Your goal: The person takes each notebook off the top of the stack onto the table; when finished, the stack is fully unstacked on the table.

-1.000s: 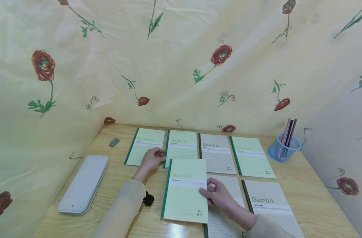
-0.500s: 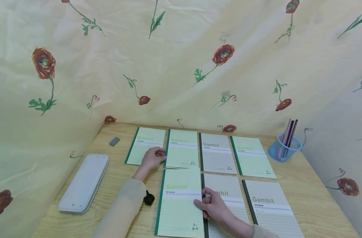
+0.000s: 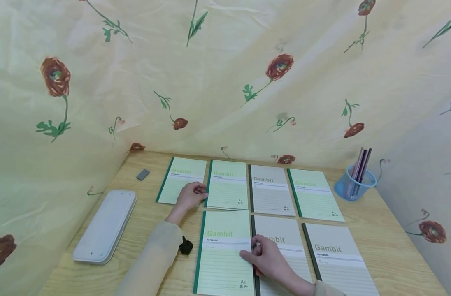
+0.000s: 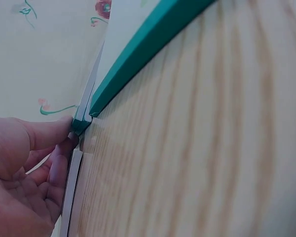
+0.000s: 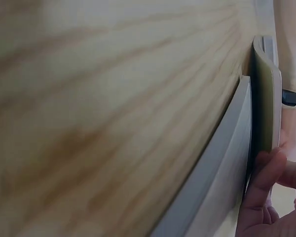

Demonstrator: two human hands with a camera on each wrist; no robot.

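Note:
Near the table's front, my right hand (image 3: 267, 257) pinches the right edge of a light-green notebook (image 3: 225, 250) with a green spine. The right wrist view shows thumb and fingers on that notebook's edge (image 5: 269, 106), just above a dark-spined grey notebook (image 5: 222, 163). My left hand (image 3: 190, 196) lies over the lower right of the leftmost back-row green notebook (image 3: 184, 172). Its fingertips pinch the lower left corner of the second green notebook (image 3: 227, 185); the left wrist view has the thumb against that green spine corner (image 4: 80, 126).
Farther right in the back row lie a grey notebook (image 3: 271, 191) and a green notebook (image 3: 316, 195). Two grey notebooks, one at right (image 3: 340, 263), fill the front row. A blue pen cup (image 3: 349, 189), white case (image 3: 105, 226) and small grey block (image 3: 142, 174) stand around them.
My right hand has brought the green notebook down and slightly left, from overlapping the back row to just in front of it, beside the grey notebook. The left hand has stayed in place.

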